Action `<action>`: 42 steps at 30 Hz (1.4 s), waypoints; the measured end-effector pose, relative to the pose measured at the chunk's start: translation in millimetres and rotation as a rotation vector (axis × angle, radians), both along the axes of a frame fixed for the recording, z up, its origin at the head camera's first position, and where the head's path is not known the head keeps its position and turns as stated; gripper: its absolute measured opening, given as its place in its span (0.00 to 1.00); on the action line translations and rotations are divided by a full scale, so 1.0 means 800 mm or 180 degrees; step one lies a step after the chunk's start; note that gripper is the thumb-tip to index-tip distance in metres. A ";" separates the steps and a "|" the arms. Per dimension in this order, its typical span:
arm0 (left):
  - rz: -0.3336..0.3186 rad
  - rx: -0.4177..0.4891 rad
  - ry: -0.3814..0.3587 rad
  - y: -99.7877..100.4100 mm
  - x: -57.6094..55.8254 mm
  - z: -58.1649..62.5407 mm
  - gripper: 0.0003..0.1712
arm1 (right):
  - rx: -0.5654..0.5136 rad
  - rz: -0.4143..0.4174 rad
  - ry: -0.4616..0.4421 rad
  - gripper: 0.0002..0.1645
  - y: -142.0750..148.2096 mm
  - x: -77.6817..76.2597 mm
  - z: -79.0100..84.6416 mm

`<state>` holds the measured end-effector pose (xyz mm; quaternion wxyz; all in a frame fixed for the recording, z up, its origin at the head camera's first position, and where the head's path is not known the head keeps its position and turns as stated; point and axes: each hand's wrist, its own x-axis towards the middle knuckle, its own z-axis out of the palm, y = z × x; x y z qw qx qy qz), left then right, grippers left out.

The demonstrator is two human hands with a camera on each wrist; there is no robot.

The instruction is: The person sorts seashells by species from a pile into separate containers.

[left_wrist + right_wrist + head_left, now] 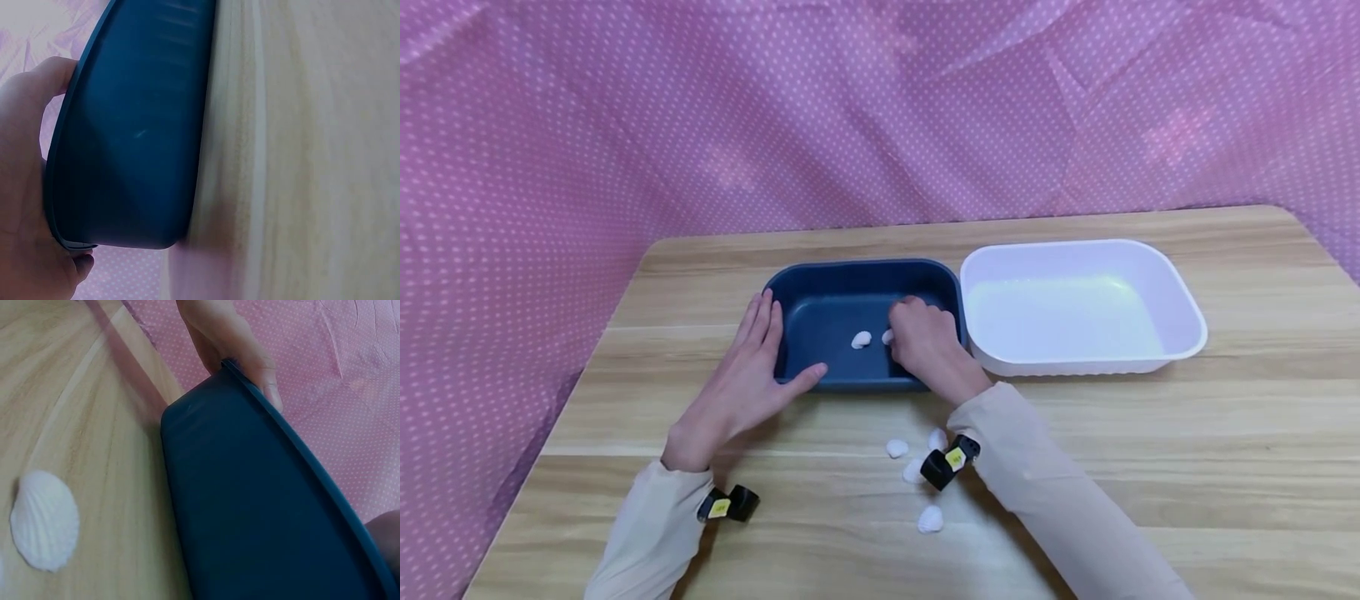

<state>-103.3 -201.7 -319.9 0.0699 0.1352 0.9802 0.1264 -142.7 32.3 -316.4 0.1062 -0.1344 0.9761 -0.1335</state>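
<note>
My left hand [747, 379] rests at the near left corner of a dark blue basin [865, 385], its fingers stretched along the left rim and its thumb lying over the front rim. The right hand [925, 342] reaches over the front rim into the basin's right side, fingers curled at a white seashell [887, 337] that it partly hides. To the left of that shell, another white seashell [861, 339] lies on the basin floor. In the right wrist view the basin's outer wall [231, 487] hides most of the right hand.
A white basin [1075, 364] stands right beside the blue one. Several more shells lie on the wooden table in front, among them one seashell [930, 519] nearest the front and another shell [897, 448] farther back. A pink dotted cloth [880, 117] hangs behind the table.
</note>
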 end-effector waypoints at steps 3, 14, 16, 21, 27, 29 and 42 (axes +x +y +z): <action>0.0005 0.0011 0.0021 0.000 0.000 0.000 0.65 | -0.0011 -0.0022 0.0049 0.11 0.001 0.000 0.000; -0.0004 0.0012 0.0062 0.001 -0.002 0.000 0.64 | -0.0803 -0.0120 0.0766 0.15 0.025 0.035 0.030; -0.0013 0.0014 0.0078 0.002 -0.003 0.000 0.64 | -0.0926 -0.0099 0.0895 0.14 0.034 0.045 0.039; -0.0016 0.0008 0.0059 0.003 -0.003 0.000 0.65 | -0.1173 0.0042 0.1190 0.12 0.057 0.067 0.048; 0.0007 0.0009 0.0039 0.001 -0.001 -0.002 0.65 | -0.1255 0.0144 0.1230 0.11 0.072 0.090 0.048; 0.0012 0.0004 0.0034 0.001 -0.001 -0.003 0.65 | -0.1246 0.0175 0.1231 0.10 0.076 0.096 0.046; -0.0007 0.0032 0.0044 0.000 0.001 -0.003 0.64 | -0.1258 0.0213 0.1056 0.08 0.094 0.116 0.023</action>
